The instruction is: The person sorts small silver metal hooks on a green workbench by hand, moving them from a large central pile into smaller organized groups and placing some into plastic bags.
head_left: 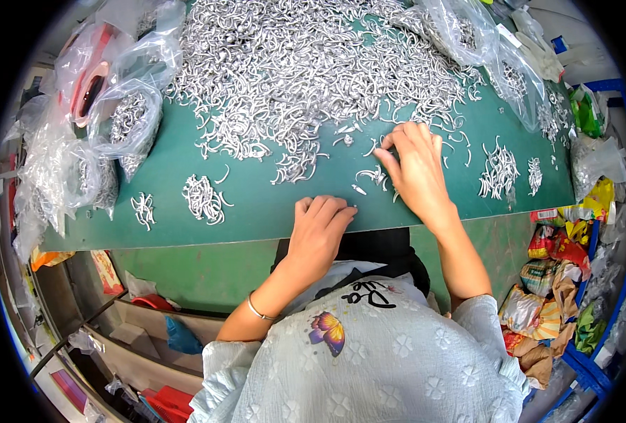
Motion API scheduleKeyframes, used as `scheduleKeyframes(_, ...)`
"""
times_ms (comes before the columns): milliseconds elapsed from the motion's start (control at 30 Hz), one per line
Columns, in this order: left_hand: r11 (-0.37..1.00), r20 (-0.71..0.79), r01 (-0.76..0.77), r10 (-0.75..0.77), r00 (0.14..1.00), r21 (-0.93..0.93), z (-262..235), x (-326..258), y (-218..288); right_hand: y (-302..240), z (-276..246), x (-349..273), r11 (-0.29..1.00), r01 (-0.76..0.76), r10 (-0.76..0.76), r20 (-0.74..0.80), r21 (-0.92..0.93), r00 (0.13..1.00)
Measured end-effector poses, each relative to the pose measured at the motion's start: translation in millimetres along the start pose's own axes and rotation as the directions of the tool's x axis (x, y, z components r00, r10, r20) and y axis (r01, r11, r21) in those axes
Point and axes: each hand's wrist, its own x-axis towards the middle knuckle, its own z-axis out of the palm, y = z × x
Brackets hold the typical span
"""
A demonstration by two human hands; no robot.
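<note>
A large heap of small curved silvery metal pieces [292, 84] covers the far half of the green table [256, 211]. My right hand [417, 169] is at the heap's near edge, with its thumb and bent fingers close together over the tabletop. Whatever is between those fingertips is too small to make out. Close to the table's front edge, my left hand [318, 229] has curled fingers, and what they hold, if anything, is hidden. Between the hands lie a tiny pointed silvery piece [359, 189] and a few loose curved pieces [375, 176].
Small separate piles of curved pieces lie at left [204, 200] and right [498, 170]. Clear plastic bags [133, 120] of pieces crowd the left side, near pink-handled scissors [91, 92]. More bags [461, 35] stand far right. Shelving with packages [538, 310] is at right.
</note>
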Motion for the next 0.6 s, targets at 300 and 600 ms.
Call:
scheduleKeyframes(300, 0.999, -0.033, 0.012, -0.013, 0.999, -0.034, 2, -5, -2, 3, 2, 5, 0.999, -0.032, 0.032, -0.024, -0.005, 0.999)
scheduleKeyframes(600, 1.000, -0.009, -0.006, 0.006, 1.000, -0.031, 1, -6, -6, -15, 8, 6, 0.995, 0.089, -0.092, 0.063, 0.041, 0.994)
